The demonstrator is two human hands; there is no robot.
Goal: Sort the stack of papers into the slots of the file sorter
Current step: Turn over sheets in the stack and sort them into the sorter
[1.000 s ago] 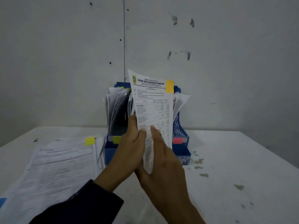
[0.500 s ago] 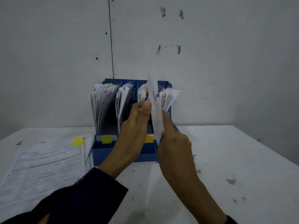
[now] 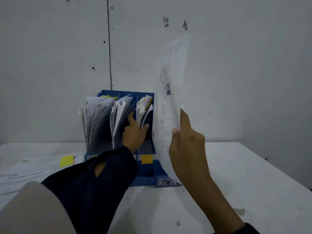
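White table, right hand pinching sheet beside file sorter

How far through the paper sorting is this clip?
Well along: the blue plastic file sorter already holds papers in three slots. In hand: the right hand grips one printed white sheet while the left hand parts filed papers. Left: the white paper stack on the table.

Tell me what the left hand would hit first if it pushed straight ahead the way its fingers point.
The left hand is already among the papers of the file sorter; going on, it would probably meet the blue back wall behind them, though depth is unclear.
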